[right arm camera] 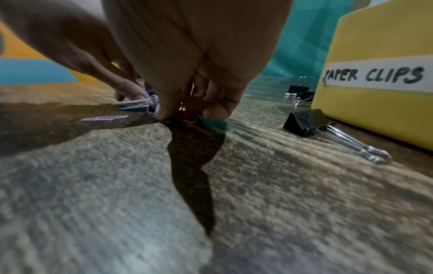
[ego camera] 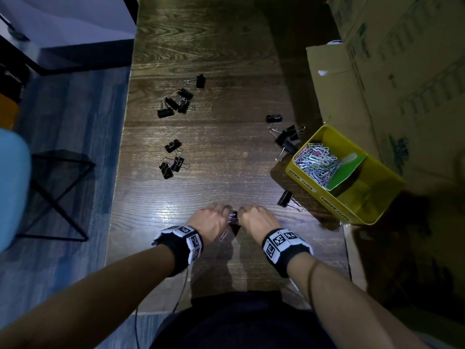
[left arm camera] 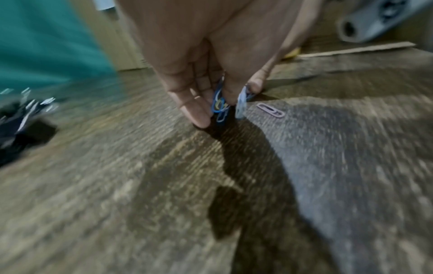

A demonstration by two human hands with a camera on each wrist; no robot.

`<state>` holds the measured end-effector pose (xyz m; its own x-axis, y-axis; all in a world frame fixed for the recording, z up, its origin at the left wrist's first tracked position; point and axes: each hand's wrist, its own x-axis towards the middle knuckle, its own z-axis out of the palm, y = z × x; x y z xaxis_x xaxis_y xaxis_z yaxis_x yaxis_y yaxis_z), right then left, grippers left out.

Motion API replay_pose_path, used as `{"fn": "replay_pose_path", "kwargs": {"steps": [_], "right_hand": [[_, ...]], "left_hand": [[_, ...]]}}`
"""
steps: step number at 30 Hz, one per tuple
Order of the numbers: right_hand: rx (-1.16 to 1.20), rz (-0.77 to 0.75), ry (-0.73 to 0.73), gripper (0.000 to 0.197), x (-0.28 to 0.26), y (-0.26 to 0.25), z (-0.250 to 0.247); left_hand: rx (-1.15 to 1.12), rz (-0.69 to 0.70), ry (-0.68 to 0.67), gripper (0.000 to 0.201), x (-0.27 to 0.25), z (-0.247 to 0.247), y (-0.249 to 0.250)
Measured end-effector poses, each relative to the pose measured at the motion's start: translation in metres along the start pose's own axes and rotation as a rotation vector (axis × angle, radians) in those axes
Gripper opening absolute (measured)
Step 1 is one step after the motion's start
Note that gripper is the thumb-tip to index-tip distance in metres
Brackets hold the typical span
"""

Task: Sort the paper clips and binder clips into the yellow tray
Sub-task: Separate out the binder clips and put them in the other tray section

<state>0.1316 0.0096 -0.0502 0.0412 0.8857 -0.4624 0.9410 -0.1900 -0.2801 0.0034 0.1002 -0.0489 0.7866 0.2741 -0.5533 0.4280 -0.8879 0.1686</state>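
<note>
Both hands meet low over the dark wooden table, near its front edge. My left hand (ego camera: 226, 215) (left arm camera: 216, 113) pinches a small bunch of blue paper clips (left arm camera: 220, 104). My right hand (ego camera: 242, 215) (right arm camera: 187, 115) pinches more paper clips (right arm camera: 188, 119), orange and green, right against the table top. One lilac paper clip (ego camera: 224, 235) (left arm camera: 270, 110) lies loose just beside the hands. The yellow tray (ego camera: 362, 210) (right arm camera: 374, 46) stands to the right, and its compartment labelled PAPER CLIPS holds a heap of coloured paper clips (ego camera: 315, 162). The other compartment looks bare.
Black binder clips lie in groups: far left (ego camera: 176, 102), mid left (ego camera: 172, 159), by the tray's far corner (ego camera: 285, 137), and a single one (ego camera: 286, 199) (right arm camera: 304, 122) at its near corner. Cardboard boxes (ego camera: 402, 71) stand behind the tray. A black stool (ego camera: 57, 192) stands beyond the table's left edge.
</note>
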Motion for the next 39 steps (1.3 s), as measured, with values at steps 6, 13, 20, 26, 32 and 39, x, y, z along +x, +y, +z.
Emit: {"fn": "replay_pose_path", "kwargs": {"steps": [6,13,20,26,32,39], "right_hand": [[0.134,0.060,-0.031,0.030,-0.001,0.016,0.007],[0.797,0.241,0.339,0.012,-0.032,0.044,-0.007],[1.193,0.310,0.633,0.004,-0.072,0.078,-0.056],[1.130,0.303,0.849,0.008,-0.087,0.115,-0.099],[0.911,0.389,0.739,0.015,-0.073,0.151,-0.124],[0.608,0.492,0.375,0.010,-0.032,0.174,-0.119]], "left_hand": [[-0.219,-0.012,0.093,0.033,0.007,0.003,-0.012],[-0.788,-0.187,0.031,0.022,0.017,-0.017,-0.031],[-1.220,0.006,0.050,0.006,0.051,-0.118,0.013],[-0.905,0.127,0.172,0.019,0.107,-0.172,0.076],[-0.493,-0.002,0.225,0.020,0.139,-0.164,0.115],[-0.601,0.055,0.378,0.020,0.103,-0.152,0.093]]}}
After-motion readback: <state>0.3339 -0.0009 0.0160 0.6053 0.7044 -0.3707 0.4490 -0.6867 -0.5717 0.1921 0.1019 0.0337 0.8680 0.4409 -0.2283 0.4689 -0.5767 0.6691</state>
